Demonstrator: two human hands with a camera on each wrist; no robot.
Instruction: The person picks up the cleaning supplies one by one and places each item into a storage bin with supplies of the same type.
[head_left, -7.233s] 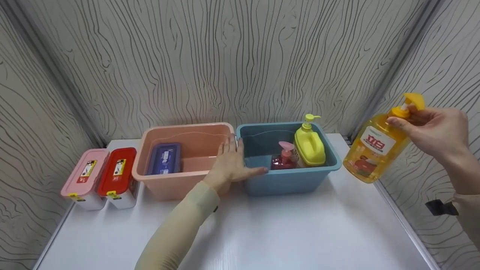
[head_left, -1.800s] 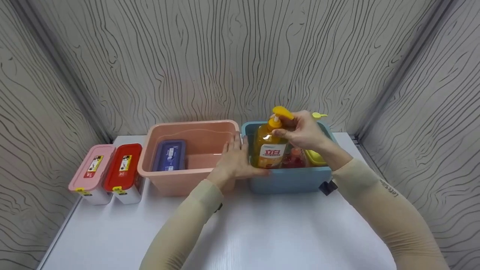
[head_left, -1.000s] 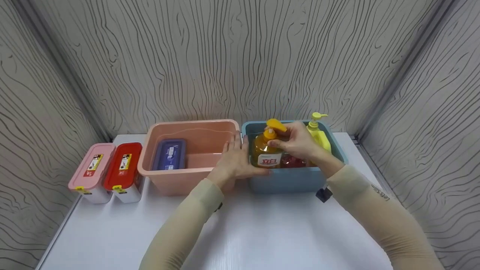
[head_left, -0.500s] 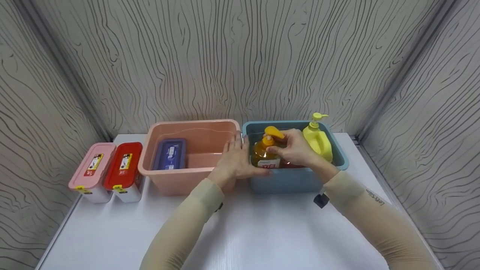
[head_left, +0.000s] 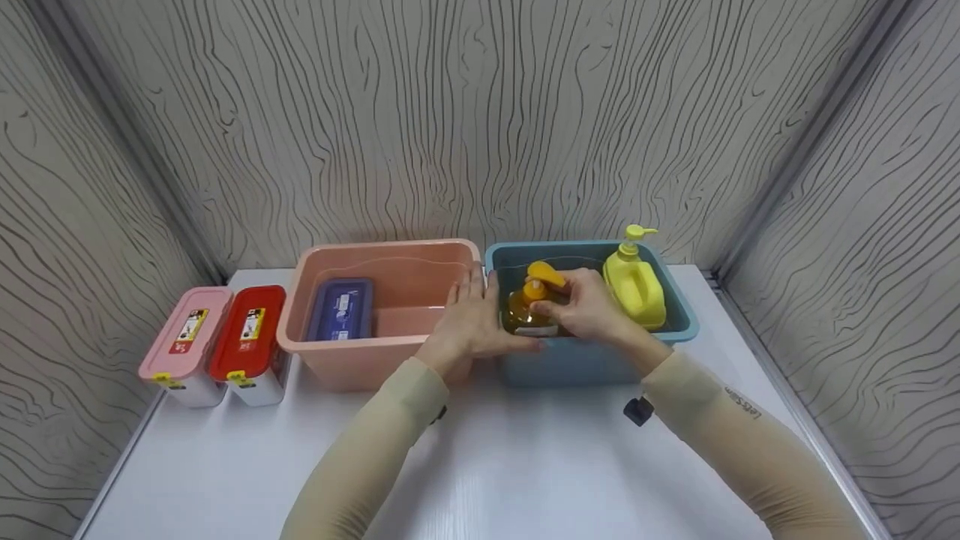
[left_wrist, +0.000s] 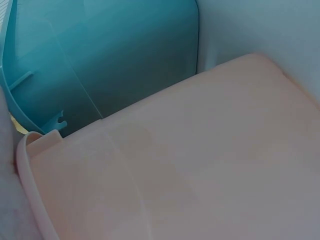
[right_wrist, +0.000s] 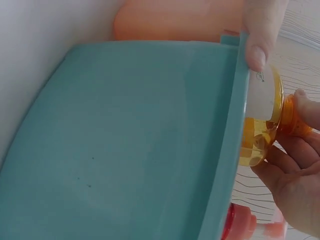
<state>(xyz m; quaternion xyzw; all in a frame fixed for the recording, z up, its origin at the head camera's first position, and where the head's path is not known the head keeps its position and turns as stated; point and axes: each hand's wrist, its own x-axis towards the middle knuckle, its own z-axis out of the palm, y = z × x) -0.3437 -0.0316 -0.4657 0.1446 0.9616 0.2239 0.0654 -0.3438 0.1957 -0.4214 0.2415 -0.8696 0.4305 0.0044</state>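
In the head view, my right hand (head_left: 592, 306) holds an orange pump-top dish soap bottle (head_left: 523, 315) by its neck, inside the left end of a blue bin (head_left: 577, 367). The bottle's lower part is hidden by the bin's front wall. My left hand (head_left: 469, 326) lies with straight fingers over the adjoining rims of the blue bin and a pink bin (head_left: 360, 369). In the right wrist view, the fingers surround the bottle's orange collar (right_wrist: 289, 116), and a red bottle (right_wrist: 237, 221) is beside it. Behind my right hand, a yellow jug-shaped pump bottle (head_left: 636, 289) stands in the blue bin.
A dark blue lidded box (head_left: 341, 309) is in the left end of the pink bin. Left of that bin stand a pink-lidded container (head_left: 187, 330) and a red-lidded container (head_left: 249, 330) on the white table (head_left: 487, 465). Patterned panels (head_left: 420, 120) enclose the back and sides.
My right hand has carried the dish soap bottle from the right side over the blue bin and lowered it in, left of the red bottle. My left hand has stayed on the rims.
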